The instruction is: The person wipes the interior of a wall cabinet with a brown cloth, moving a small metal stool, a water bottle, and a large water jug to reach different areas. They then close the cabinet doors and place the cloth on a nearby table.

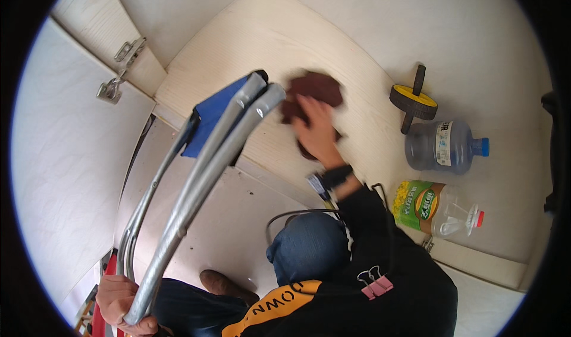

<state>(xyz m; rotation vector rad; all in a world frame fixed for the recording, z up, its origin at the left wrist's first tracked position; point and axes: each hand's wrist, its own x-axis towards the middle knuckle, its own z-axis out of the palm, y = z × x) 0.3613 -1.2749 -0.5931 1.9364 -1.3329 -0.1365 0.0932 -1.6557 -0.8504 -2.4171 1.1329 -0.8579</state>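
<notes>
My left hand (122, 303), at the lower left, is closed around the lower end of a folded metal tube frame (196, 194). Blue fabric (218, 109) is attached near the frame's upper end, which reaches over the edge of a pale wooden cabinet board (250, 38). On that board my right hand (316, 129) lies spread on a dark reddish-brown cloth (316, 89); hand and cloth are blurred. The cloth is crumpled under the fingers and palm. A black band is on my right wrist, with a cable close by.
Along the cabinet's right side are a yellow and black ab wheel (414, 100), a large bluish plastic water bottle (459, 147) with a blue cap and a clear oil bottle (450, 212) with a red cap. A door with a metal hinge (111, 89) stands at left.
</notes>
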